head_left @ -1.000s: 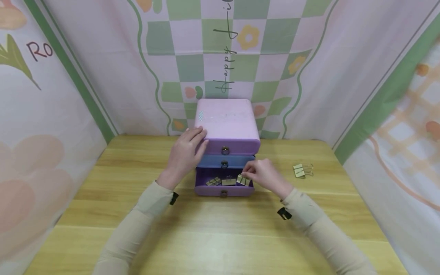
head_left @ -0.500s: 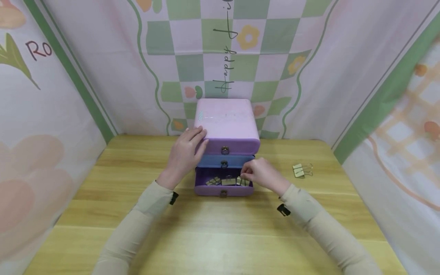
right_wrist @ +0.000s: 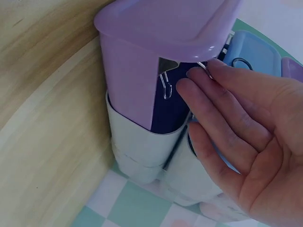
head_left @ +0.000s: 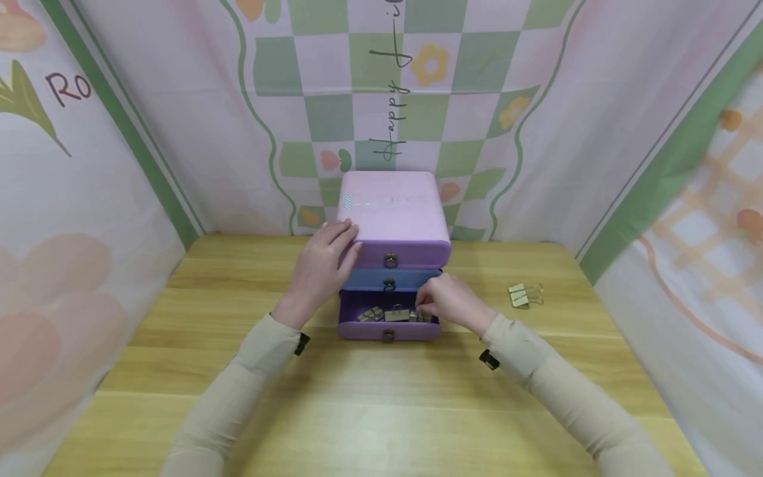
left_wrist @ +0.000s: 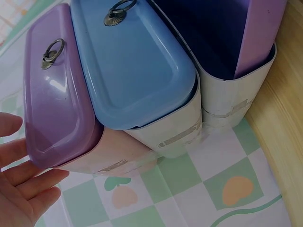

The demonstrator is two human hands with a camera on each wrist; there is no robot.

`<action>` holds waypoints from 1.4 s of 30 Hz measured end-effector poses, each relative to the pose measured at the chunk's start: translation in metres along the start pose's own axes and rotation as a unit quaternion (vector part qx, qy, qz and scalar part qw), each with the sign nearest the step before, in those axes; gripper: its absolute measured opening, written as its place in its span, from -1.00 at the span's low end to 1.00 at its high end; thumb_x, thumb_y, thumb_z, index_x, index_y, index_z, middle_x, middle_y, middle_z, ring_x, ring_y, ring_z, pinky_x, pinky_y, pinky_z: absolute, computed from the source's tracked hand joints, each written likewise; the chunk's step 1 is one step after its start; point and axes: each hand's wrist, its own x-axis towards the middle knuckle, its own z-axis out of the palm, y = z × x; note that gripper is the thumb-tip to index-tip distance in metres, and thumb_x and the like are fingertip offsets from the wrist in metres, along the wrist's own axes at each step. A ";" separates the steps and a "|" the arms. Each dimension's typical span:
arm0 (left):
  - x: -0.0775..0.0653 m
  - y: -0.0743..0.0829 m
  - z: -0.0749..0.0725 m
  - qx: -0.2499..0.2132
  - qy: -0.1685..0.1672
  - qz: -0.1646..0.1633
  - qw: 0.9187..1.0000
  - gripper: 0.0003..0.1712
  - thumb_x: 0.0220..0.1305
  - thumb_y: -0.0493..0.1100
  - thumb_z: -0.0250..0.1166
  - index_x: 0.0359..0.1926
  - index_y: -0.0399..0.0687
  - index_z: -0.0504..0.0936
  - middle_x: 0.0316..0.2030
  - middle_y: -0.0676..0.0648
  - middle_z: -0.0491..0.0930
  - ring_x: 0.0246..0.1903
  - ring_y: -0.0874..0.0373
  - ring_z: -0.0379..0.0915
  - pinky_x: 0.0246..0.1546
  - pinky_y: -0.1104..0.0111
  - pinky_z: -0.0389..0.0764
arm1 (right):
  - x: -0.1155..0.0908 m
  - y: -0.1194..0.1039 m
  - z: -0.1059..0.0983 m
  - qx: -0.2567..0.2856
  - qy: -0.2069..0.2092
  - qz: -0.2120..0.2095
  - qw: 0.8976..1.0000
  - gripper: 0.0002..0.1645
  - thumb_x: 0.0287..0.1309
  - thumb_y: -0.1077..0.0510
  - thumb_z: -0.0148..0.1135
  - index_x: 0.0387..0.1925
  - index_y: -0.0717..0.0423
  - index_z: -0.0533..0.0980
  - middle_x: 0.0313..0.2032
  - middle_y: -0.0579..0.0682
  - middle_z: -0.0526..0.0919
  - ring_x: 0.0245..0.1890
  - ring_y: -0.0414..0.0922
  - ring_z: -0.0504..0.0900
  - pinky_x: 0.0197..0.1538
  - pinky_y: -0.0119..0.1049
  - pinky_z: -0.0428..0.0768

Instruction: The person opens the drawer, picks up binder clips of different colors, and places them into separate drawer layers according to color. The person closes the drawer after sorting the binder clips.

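A small cabinet [head_left: 393, 207] has a pale pink top and three drawers with ring pulls. Its purple bottom drawer [head_left: 360, 332] is pulled out and holds several gold binder clips [head_left: 396, 316]. At the drawer's right end my right hand [head_left: 457, 303] pinches a binder clip by its wire handle [right_wrist: 204, 69] between thumb and fingertip; the drawer front hides most of that clip in the right wrist view. My left hand [head_left: 318, 265] rests with straight, relaxed fingers against the upper left front corner of the cabinet, beside the purple top drawer [left_wrist: 59, 99].
Another gold binder clip [head_left: 518, 296] lies on the wooden table [head_left: 381, 411], right of the cabinet. The blue middle drawer [head_left: 411, 279] sticks out slightly. A printed checkered cloth [head_left: 328, 116] hangs close behind the cabinet, with more cloth at both sides.
My right hand has shifted a little left and down, lowering the pinched binder clip deeper into the bottom drawer. The left hand has stayed in place.
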 end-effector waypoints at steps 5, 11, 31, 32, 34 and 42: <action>0.001 0.000 0.000 -0.003 0.002 0.002 1.000 -0.61 0.21 -0.03 0.10 -0.02 -0.13 0.55 -0.01 -0.12 0.52 0.03 0.04 0.41 0.23 0.25 0.22 | 0.001 0.002 0.003 -0.014 -0.005 -0.002 1.000 -0.95 -0.18 0.13 0.38 -0.57 -0.05 0.63 -0.56 -0.22 0.63 -0.57 -0.38 0.51 -0.43 -0.50 0.53; 0.001 0.000 -0.001 -0.003 0.003 0.003 1.000 -0.62 0.20 -0.04 0.11 -0.02 -0.13 0.55 -0.01 -0.12 0.52 0.02 0.04 0.41 0.23 0.25 0.23 | 0.000 0.002 0.006 -0.012 -0.008 -0.003 1.000 -0.95 -0.20 0.16 0.38 -0.56 -0.02 0.63 -0.54 -0.17 0.65 -0.57 -0.35 0.53 -0.43 -0.49 0.54; 0.000 0.001 0.000 0.001 0.000 0.001 1.000 -0.61 0.20 -0.02 0.11 -0.02 -0.12 0.55 -0.01 -0.12 0.52 0.03 0.04 0.41 0.23 0.27 0.23 | -0.002 0.006 0.011 0.007 -0.009 0.009 1.000 -0.94 -0.18 0.17 0.37 -0.53 0.02 0.63 -0.53 -0.16 0.64 -0.55 -0.33 0.54 -0.45 -0.47 0.54; 0.000 0.001 0.000 0.002 -0.001 0.000 1.000 -0.61 0.20 -0.02 0.11 -0.02 -0.12 0.55 0.00 -0.12 0.52 0.03 0.04 0.41 0.23 0.28 0.22 | -0.002 0.007 0.011 0.007 -0.009 0.011 1.000 -0.94 -0.17 0.17 0.37 -0.53 0.02 0.63 -0.53 -0.16 0.64 -0.55 -0.33 0.54 -0.45 -0.48 0.54; 0.000 0.001 0.000 0.001 -0.003 -0.002 1.000 -0.61 0.20 -0.02 0.11 -0.02 -0.12 0.55 0.00 -0.11 0.52 0.03 0.04 0.41 0.23 0.28 0.22 | -0.003 0.007 0.010 0.010 -0.009 0.015 1.000 -0.94 -0.16 0.16 0.36 -0.52 0.01 0.63 -0.52 -0.18 0.64 -0.54 -0.34 0.54 -0.45 -0.48 0.53; 0.000 0.001 0.000 -0.006 0.005 -0.005 1.000 -0.62 0.20 -0.03 0.11 -0.03 -0.12 0.56 -0.02 -0.12 0.53 0.02 0.04 0.42 0.22 0.27 0.24 | -0.010 0.009 0.003 0.017 0.023 0.015 0.999 -0.94 -0.07 0.09 0.30 -0.49 -0.02 0.62 -0.53 -0.20 0.63 -0.58 -0.36 0.50 -0.46 -0.46 0.52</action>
